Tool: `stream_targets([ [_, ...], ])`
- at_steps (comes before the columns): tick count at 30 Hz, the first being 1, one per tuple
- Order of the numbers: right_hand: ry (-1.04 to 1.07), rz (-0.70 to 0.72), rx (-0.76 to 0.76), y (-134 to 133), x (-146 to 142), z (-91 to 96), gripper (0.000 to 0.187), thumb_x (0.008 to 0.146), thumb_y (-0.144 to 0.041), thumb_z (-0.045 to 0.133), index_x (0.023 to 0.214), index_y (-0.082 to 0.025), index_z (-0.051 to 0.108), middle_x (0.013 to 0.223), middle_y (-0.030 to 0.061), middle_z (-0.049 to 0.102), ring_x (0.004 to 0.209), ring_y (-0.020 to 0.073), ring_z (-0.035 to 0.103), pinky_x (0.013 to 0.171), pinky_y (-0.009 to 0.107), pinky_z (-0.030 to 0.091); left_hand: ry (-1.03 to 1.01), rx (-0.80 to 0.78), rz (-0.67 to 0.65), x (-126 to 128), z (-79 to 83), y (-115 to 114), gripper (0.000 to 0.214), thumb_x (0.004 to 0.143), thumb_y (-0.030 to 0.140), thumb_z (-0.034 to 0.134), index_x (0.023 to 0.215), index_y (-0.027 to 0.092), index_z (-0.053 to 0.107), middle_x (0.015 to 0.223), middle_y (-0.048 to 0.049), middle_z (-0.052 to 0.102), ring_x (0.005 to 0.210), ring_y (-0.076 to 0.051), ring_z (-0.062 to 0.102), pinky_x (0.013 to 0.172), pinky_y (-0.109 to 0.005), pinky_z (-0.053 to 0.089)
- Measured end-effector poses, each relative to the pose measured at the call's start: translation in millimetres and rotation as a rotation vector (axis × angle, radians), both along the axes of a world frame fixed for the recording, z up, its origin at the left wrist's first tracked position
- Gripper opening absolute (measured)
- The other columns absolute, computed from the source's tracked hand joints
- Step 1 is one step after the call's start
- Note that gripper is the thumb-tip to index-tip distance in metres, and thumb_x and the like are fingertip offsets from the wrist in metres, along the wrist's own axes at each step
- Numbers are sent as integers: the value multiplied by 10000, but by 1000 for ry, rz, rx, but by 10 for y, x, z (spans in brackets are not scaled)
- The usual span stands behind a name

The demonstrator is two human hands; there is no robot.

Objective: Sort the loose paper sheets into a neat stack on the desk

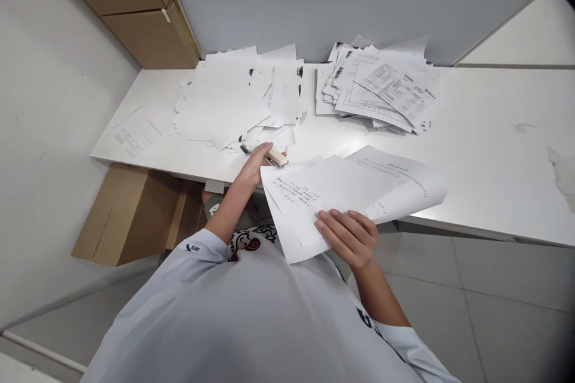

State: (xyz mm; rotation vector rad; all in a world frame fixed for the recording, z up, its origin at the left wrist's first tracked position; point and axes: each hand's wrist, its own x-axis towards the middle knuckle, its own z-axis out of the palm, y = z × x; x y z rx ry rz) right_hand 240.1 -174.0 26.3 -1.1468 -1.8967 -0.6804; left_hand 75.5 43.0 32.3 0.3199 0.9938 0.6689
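My right hand (348, 236) grips the near edge of a few printed sheets (341, 188), held fanned out above the front edge of the white table (485, 149). My left hand (257, 163) is closed round a small cream stapler (276, 157) at the top left corner of those sheets, close to the table's front edge. Red writing shows on the top sheet near the stapler.
A loose heap of mostly blank sheets (233, 102) lies at the back left of the table, and a pile of printed forms (381, 87) at the back centre. One single sheet (135, 134) lies at the far left. Cardboard boxes (130, 212) stand under the table's left end.
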Motion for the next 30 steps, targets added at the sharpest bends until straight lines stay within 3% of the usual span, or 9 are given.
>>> stream_targets([
  [4, -11, 5, 102, 100, -54, 89, 214, 861, -97, 642, 1002, -251, 686, 975, -16, 759, 933, 134, 695, 932, 294, 480, 5, -16, -26, 3, 72, -27, 368, 796, 288, 727, 1067, 164, 512, 891, -83, 702, 751, -229, 724, 795, -375, 557],
  [8, 8, 2, 105, 144, -83, 27, 213, 859, -88, 648, 1008, -234, 689, 972, 4, 759, 946, 144, 698, 941, 296, 470, -41, -18, -103, -15, 166, -43, 271, 825, 291, 641, 1026, 142, 537, 838, -97, 697, 765, -254, 717, 765, -381, 547],
  [13, -9, -45, 86, 164, -102, -32, 256, 844, -58, 652, 1048, -210, 677, 976, 18, 758, 921, 147, 707, 944, 298, 471, -115, 62, -73, -21, 235, -88, 228, 819, 307, 580, 981, 149, 553, 780, -51, 642, 836, -296, 719, 813, -440, 522],
  [21, -56, -102, 54, 154, -77, -51, 248, 878, -111, 642, 1065, -272, 670, 1014, -27, 751, 954, 122, 702, 939, 272, 459, -47, 165, -25, 49, 165, -222, 427, 657, 99, 699, 1060, 174, 576, 1020, -63, 687, 933, -233, 684, 908, -396, 497],
  [30, -118, -101, 93, 152, -76, -14, 214, 865, -111, 658, 1010, -266, 683, 1009, -29, 752, 947, 118, 699, 947, 277, 459, 39, 262, -72, 104, 64, -271, 506, 632, 100, 744, 1104, 197, 588, 1065, -45, 662, 882, -174, 649, 860, -343, 499],
])
